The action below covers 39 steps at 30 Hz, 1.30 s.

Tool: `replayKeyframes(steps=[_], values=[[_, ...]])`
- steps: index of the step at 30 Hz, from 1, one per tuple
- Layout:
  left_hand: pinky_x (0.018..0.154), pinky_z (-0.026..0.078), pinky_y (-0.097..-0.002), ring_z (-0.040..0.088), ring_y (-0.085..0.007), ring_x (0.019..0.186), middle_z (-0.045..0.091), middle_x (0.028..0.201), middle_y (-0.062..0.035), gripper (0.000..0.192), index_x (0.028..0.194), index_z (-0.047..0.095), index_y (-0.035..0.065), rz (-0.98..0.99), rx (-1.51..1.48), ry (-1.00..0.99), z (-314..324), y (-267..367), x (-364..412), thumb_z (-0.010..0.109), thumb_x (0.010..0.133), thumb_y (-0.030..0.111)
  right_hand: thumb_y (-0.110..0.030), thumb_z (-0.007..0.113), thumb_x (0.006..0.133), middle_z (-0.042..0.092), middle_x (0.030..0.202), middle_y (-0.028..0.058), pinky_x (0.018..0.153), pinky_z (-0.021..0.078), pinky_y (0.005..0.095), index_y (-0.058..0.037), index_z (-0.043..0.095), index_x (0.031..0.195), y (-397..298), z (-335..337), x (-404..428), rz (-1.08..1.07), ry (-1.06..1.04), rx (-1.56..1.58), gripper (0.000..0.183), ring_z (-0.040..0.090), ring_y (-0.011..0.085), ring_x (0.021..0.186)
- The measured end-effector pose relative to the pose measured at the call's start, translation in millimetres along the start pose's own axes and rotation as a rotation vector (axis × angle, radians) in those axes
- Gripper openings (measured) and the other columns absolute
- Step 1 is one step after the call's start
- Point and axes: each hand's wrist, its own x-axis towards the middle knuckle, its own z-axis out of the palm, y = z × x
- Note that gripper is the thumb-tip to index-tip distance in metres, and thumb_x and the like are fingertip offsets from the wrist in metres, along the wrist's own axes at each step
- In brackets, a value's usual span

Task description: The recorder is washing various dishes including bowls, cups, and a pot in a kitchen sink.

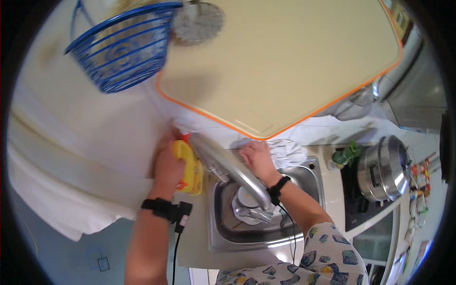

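A yellow plastic bottle [190,171] with a red cap stands left of the sink. My left hand [170,169] is around its handle side, the thumb against the yellow plastic; the fingertips are blurred and partly hidden. Behind the sink, my right hand [259,160] has bent fingers beside a crumpled white cloth [286,153]. Whether those fingers hold anything cannot be seen. A metal faucet [231,167] arches between both hands. Below it, the stainless steel sink [228,237] contains white dishes [245,197] and metal utensils [254,214].
A cream cutting board with an orange rim [285,67] and a blue plastic basket [124,53] are high in front. White fabric [71,199] hangs at left. A steel pot [383,171] sits on the black cooktop [352,203], near a green plant [346,155]. Cables trail from both wristbands.
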Motion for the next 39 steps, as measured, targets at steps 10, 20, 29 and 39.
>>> replayKeyframes(steps=[10, 20, 29, 39], values=[[0.101, 0.037, -0.0431, 0.043, -0.0358, 0.124, 0.046, 0.133, -0.0199, 0.044, 0.127, 0.052, 0.0039, 0.198, 0.15, 0.031, -29, 38, -95, 0.055, 0.083, 0.0, -0.027, 0.066, 0.079, 0.036, 0.14, 0.0136, 0.097, 0.0356, 0.0621, -0.0212, 0.056, 0.119, 74, -12, -69, 0.422, -0.35, -0.264, 0.041, 0.033, 0.046, 0.128], [0.095, 0.041, -0.0408, 0.053, -0.0332, 0.106, 0.057, 0.114, -0.0152, 0.032, 0.109, 0.063, 0.0047, 0.314, -0.105, -0.457, 79, 99, -200, 0.067, 0.077, 0.004, -0.021, 0.067, 0.077, 0.039, 0.139, 0.0089, 0.103, 0.024, 0.0658, -0.0181, 0.058, 0.118, 126, -106, -114, 0.491, -0.185, -0.328, 0.042, 0.031, 0.0404, 0.131], [0.108, 0.018, -0.0605, 0.026, -0.0486, 0.132, 0.025, 0.148, -0.0242, 0.062, 0.142, 0.037, 0.022, 0.531, 0.159, -0.36, 262, 192, -73, 0.061, 0.085, 0.021, -0.023, 0.083, 0.067, 0.047, 0.117, 0.0244, 0.095, 0.0394, 0.0418, 0.009, 0.035, 0.127, 178, -186, -220, 0.838, 0.469, -0.178, 0.083, 0.048, 0.0377, 0.11], [0.113, 0.02, -0.0487, 0.028, -0.0453, 0.133, 0.024, 0.147, -0.0261, 0.052, 0.142, 0.037, 0.0184, 0.569, 0.131, -0.521, 368, 267, -50, 0.051, 0.092, 0.024, -0.011, 0.07, 0.075, 0.054, 0.115, 0.0216, 0.092, 0.0422, 0.0383, -0.0005, 0.045, 0.124, 219, -208, -206, 0.694, 0.314, -0.026, 0.057, 0.053, 0.0391, 0.107]])
